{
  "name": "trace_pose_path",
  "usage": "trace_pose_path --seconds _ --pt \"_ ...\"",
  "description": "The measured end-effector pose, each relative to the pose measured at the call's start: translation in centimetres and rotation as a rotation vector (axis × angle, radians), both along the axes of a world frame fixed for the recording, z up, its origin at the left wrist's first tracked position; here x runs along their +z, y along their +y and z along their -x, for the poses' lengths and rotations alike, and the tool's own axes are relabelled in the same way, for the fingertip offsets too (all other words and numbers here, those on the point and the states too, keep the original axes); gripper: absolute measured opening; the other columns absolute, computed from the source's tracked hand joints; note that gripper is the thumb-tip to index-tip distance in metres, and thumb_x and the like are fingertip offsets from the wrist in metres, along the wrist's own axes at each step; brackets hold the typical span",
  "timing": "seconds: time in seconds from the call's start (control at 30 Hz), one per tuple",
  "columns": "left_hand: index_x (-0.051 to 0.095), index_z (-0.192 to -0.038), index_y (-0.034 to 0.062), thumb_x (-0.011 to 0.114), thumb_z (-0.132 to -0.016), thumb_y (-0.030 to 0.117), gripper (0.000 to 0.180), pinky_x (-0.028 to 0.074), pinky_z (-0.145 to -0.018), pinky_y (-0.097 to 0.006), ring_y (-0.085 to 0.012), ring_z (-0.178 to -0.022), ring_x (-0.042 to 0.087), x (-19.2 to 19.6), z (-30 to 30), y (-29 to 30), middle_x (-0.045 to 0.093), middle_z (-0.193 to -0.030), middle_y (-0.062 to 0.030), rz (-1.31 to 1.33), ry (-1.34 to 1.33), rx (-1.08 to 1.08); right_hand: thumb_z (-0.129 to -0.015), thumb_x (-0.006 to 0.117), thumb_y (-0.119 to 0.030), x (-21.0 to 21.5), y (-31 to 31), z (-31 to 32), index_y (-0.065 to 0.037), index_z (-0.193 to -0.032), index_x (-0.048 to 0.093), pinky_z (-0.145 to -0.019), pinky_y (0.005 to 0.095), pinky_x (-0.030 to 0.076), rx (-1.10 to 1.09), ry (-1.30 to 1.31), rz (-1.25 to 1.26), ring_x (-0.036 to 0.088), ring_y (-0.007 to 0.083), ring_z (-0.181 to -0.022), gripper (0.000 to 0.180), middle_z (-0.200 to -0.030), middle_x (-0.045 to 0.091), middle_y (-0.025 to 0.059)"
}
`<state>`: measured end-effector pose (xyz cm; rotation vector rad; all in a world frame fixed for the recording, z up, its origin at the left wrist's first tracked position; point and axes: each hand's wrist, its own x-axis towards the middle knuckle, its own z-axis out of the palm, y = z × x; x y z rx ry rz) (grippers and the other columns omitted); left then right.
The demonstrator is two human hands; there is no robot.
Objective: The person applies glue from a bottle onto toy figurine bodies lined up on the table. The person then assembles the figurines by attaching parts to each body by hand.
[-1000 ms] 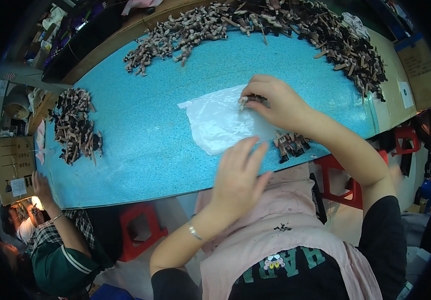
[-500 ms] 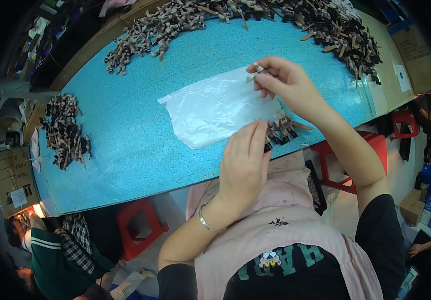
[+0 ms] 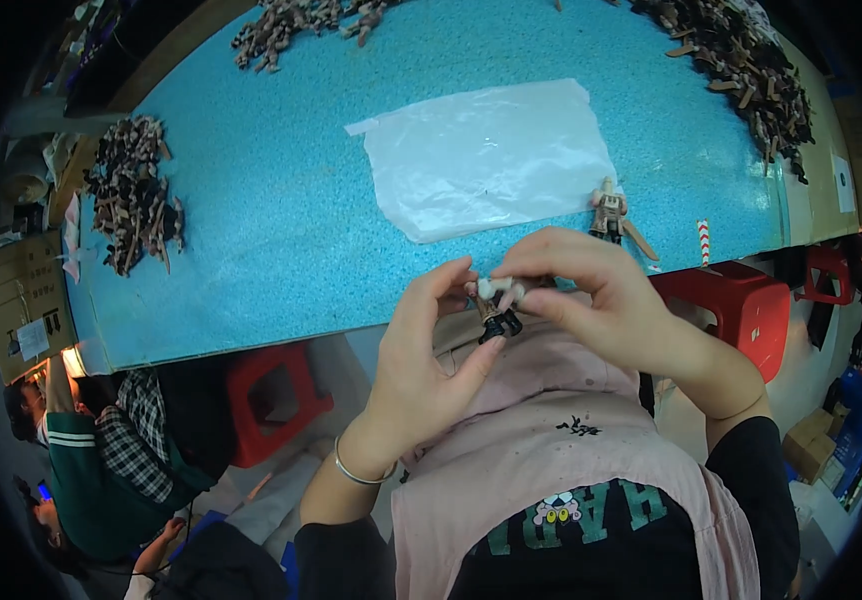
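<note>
Figurine (image 3: pixel 492 327): probably light, stiff; grip its torso.
Left hand (image 3: pixel 419 348): you hold it between fingers and thumb.
Right hand (image 3: pixel 596 288): you pinch a pale piece (image 3: pixel 496 287).

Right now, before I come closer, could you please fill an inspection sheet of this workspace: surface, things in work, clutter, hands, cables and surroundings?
Surface: blue tabletop, with a white plastic sheet lying on it.
Job's things: a booted figure and a pale piece in the hands; another figure lies by the sheet's near right corner.
Clutter: left heap, far heap and right heap of small parts.
Hands: left hand holds the booted figure; right hand pinches the pale piece close to it; contact cannot be told.
Cables: none clearly seen.
Surroundings: red stools, a cardboard box at left, a co-worker at lower left.
</note>
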<state>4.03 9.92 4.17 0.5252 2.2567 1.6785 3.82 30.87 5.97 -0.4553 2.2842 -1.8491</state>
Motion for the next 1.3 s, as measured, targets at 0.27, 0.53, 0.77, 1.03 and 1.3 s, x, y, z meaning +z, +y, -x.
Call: trace_pose_path --seconds 0.27,0.53,0.77,1.03,1.3 --pt "0.048 -0.127 0.0012 0.074 -0.072 0.005 0.061 0.049 -0.088 -0.034 -0.0248 -0.102 0.059 -0.4 0.0 -0.2 0.055 -0.112 -0.0147 -0.013 0.018 0.008 -0.079 0.064 0.001 0.0 -1.2 -1.1 0.0 -0.104 0.064 -0.075 0.0357 0.049 0.045 0.038 -0.135 0.06 0.0297 -0.089 0.026 -0.103 0.059 0.0134" --pt "0.05 -0.123 0.001 0.074 -0.07 0.004 0.059 0.049 -0.087 -0.034 -0.0257 -0.1 0.059 -0.2 -0.1 -0.1 0.055 -0.111 -0.0147 0.005 0.031 0.0 -0.077 0.066 0.005 0.3 -1.0 -1.1 -0.003 -0.108 0.066 -0.076 0.0299 0.049 0.033 -0.068 -0.15 0.06 0.0223 -0.093 0.032 -0.104 0.059 0.011" --pt "0.052 -0.119 0.0005 0.075 -0.07 0.004 0.054 0.049 -0.087 -0.034 -0.0268 -0.099 0.058 0.1 0.2 -0.3 0.056 -0.11 -0.0142 0.044 0.097 -0.03 -0.075 0.069 0.004 0.4 -1.0 -0.9 -0.002 -0.103 0.068 -0.081 0.0293 0.05 0.003 -0.158 -0.107 0.061 0.0223 -0.099 0.029 -0.105 0.06 0.0109" --pt "0.062 -0.102 -0.0011 0.066 -0.079 -0.003 0.023 0.049 -0.083 -0.032 -0.0239 -0.097 0.061 -0.7 0.9 -0.7 0.062 -0.102 -0.0131 -0.121 -0.142 0.025 -0.072 0.074 0.0 0.5 -1.0 -0.3 -0.002 -0.093 0.069 -0.083 0.0309 0.05 0.019 -0.28 -0.108 0.061 0.0219 -0.101 0.022 -0.097 0.063 0.0085" --pt "0.063 -0.099 -0.0021 0.066 -0.081 -0.003 0.019 0.05 -0.081 -0.032 -0.0228 -0.093 0.062 -1.4 0.1 -0.5 0.062 -0.099 -0.0132 -0.182 -0.176 0.117 -0.072 0.075 -0.003 0.5 -1.3 -0.5 -0.003 -0.094 0.069 -0.082 0.0319 0.049 0.013 -0.252 -0.161 0.061 0.0229 -0.101 0.023 -0.101 0.062 0.0104"
